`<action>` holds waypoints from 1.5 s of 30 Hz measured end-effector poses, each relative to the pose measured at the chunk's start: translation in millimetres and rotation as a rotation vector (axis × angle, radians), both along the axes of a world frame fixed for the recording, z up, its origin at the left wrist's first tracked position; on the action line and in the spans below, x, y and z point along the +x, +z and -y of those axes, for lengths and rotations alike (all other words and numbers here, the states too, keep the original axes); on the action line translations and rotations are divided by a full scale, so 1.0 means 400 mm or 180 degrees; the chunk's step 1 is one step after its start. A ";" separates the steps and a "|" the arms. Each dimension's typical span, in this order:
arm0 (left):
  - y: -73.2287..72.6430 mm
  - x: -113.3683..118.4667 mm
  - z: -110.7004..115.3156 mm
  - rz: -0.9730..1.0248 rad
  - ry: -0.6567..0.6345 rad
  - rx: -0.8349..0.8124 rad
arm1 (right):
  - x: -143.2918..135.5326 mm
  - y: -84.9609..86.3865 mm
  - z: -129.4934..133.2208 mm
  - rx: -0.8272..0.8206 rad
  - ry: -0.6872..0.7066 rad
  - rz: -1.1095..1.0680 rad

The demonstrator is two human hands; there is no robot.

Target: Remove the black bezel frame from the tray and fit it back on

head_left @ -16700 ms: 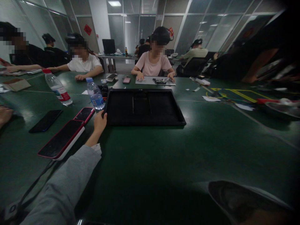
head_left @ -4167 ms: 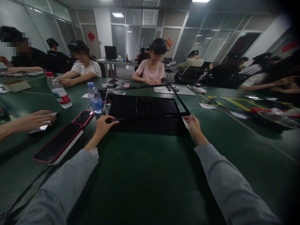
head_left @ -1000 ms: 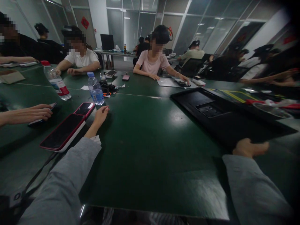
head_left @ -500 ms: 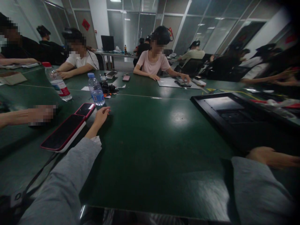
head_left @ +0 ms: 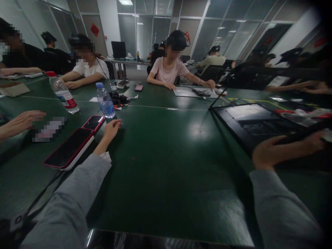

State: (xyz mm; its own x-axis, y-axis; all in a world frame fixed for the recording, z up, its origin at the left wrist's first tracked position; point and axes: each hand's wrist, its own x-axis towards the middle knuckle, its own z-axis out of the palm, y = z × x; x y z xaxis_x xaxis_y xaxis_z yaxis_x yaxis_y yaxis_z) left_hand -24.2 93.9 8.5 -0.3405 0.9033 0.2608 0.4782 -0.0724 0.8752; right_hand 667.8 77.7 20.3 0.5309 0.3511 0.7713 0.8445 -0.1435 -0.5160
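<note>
My left hand (head_left: 112, 130) rests on the green table with its fingers curled loosely together and nothing visible in them. It lies beside a phone in a pink-red case (head_left: 68, 147), just below a water bottle with a blue cap (head_left: 105, 102). At the right, my right hand (head_left: 282, 150) is closed on the edge of a black lid-like panel (head_left: 293, 136), whose thin edge slants up from the table. Under it lies a black rectangular frame (head_left: 228, 126) with a pale glossy area. The panel's far side is lost in the dark corner.
A bottle with a red cap (head_left: 66, 97) stands at the left. Nearby, a co-worker's hand (head_left: 24, 122) hovers beside a blurred-out object (head_left: 49, 129). Black cables (head_left: 119, 99) lie behind the blue-capped bottle. Across the table (head_left: 166, 155) a person reaches over a white board (head_left: 184, 92).
My right hand has risen, lifting the black panel off the frame at an angle. My left hand stays put. At the left, the co-worker's hand has drawn back from the blurred-out object.
</note>
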 end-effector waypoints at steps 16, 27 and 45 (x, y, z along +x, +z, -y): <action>-0.020 -0.007 -0.019 -0.0280 0.0126 0.0384 | -0.393 0.057 -0.135 0.0429 0.1635 0.0593; -0.006 0.001 -0.044 -0.0270 0.0021 -0.0092 | -0.421 -0.015 -0.284 -0.0949 0.1404 0.0159; 0.013 0.007 -0.047 -0.1978 0.0688 -0.1048 | -0.385 -0.064 -0.373 -0.1679 0.2503 -0.1398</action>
